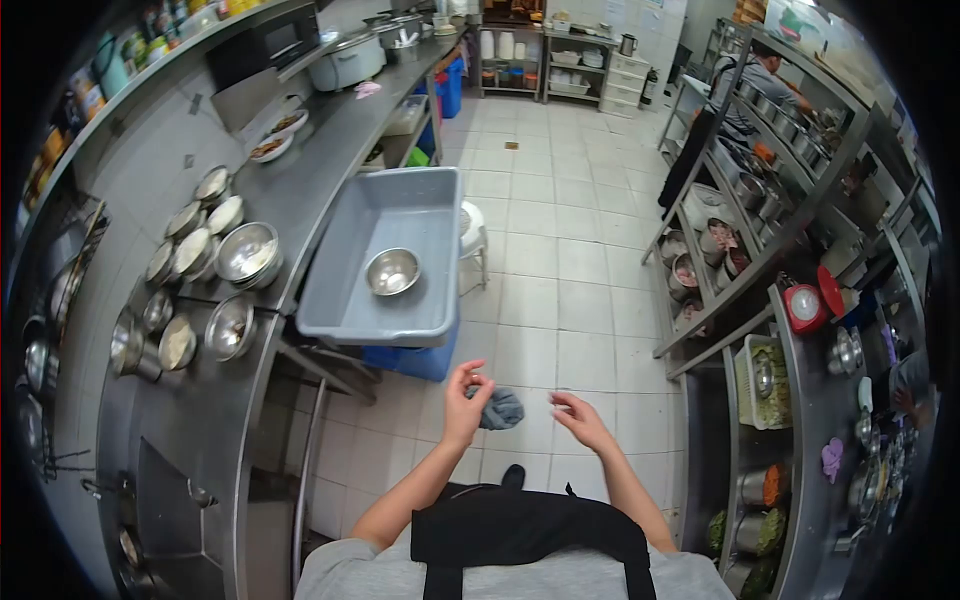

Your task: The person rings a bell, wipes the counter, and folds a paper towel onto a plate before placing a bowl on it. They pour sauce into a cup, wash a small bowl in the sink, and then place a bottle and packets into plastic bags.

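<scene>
My left hand (464, 402) is raised in front of my body, its fingers curled, holding a crumpled grey-blue cloth (502, 409) that hangs beside the fingertips. To the right, my right hand (580, 418) is in the air with its fingers apart and nothing in them. Ahead of my left hand stands a large grey plastic tub (452, 250), with one metal bowl (393, 272) inside it. The tub rests over a blue container (420, 362).
A steel counter (285, 190) on the left bears several metal bowls (248, 252) and two dishes of food. Steel shelving (715, 240) with pots lines the right, where a person (765, 75) works behind it. A white stool (472, 228) stands beyond the tub.
</scene>
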### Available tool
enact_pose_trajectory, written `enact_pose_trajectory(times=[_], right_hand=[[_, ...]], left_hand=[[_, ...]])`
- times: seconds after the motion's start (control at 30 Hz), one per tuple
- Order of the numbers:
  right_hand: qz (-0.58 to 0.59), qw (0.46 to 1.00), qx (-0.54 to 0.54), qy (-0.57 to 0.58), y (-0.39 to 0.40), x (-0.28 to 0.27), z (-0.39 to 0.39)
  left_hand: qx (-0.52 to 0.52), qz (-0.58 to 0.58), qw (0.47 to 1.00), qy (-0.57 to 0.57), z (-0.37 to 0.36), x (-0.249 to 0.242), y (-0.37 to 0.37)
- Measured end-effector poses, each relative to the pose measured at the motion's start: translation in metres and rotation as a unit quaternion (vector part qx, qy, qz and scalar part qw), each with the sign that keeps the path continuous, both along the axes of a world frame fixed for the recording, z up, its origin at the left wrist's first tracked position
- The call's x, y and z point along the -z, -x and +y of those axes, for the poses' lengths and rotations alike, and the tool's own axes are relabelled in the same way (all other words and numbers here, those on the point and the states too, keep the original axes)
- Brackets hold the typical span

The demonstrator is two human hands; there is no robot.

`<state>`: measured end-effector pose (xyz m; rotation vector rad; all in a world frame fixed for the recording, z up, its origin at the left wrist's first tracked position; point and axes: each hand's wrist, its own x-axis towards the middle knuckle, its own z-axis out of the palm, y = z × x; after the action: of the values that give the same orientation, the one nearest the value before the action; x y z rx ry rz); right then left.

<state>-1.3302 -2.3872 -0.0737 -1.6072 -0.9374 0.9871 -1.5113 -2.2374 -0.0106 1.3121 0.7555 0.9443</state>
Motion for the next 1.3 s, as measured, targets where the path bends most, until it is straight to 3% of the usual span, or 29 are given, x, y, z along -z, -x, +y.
enact_pose_trajectory(times=[0.03, 0.17, 0.23, 0.33, 0.5, 0.63, 0.7, 0.77, 0.83, 0.93, 1.07, 1.1, 1.17, 1.3], right_hand=[[0.088, 0.996, -0.003, -0.033, -0.001, -0.03, 0.016], [0.017, 0.995, -0.014, -0.099, -0.045, -0.062, 0.058], [-0.021, 0.997, 0.024, -0.065, -0.086, -0.049, 0.075], [-0.069, 0.994, 0.042, -0.068, -0.141, -0.06, 0.11], [-0.133, 0.989, 0.018, -0.066, -0.218, -0.066, 0.187], [-0.086, 0.991, 0.018, -0.097, -0.291, -0.067, 0.241], [-0.095, 0.992, 0.013, -0.078, -0.338, -0.076, 0.262], [-0.097, 0.993, 0.01, -0.059, -0.371, -0.084, 0.288], [-0.13, 0.982, 0.011, -0.14, -0.405, -0.094, 0.319], [-0.138, 0.981, 0.034, -0.135, -0.45, -0.107, 0.373], [-0.058, 0.987, 0.098, -0.118, -0.569, -0.081, 0.441], [-0.058, 0.986, 0.101, -0.118, -0.591, -0.076, 0.453], [0.093, 0.982, 0.069, -0.151, -0.639, -0.077, 0.486], [0.064, 0.985, 0.032, -0.155, -0.71, -0.069, 0.559]], left_hand=[[0.041, -0.02, 0.999, 0.028, -0.003, -0.002, -0.029], [0.126, -0.105, 0.977, 0.134, 0.0, 0.003, -0.115], [0.134, -0.103, 0.976, 0.137, 0.019, 0.011, -0.141], [0.287, 0.005, 0.955, 0.077, 0.061, 0.007, -0.169], [0.299, 0.017, 0.952, 0.058, 0.139, 0.027, -0.24], [0.248, -0.009, 0.961, 0.118, 0.212, 0.015, -0.327], [0.22, 0.015, 0.973, -0.062, 0.245, 0.003, -0.374], [0.232, 0.007, 0.97, -0.075, 0.276, -0.013, -0.42], [0.231, 0.067, 0.953, -0.186, 0.307, -0.029, -0.466], [0.197, 0.061, 0.945, -0.253, 0.35, -0.039, -0.535], [0.222, 0.046, 0.961, -0.155, 0.424, -0.054, -0.612], [0.233, 0.087, 0.957, -0.147, 0.445, -0.059, -0.627], [0.24, 0.122, 0.952, -0.145, 0.481, -0.063, -0.662], [0.276, 0.071, 0.958, -0.043, 0.536, -0.052, -0.709]])
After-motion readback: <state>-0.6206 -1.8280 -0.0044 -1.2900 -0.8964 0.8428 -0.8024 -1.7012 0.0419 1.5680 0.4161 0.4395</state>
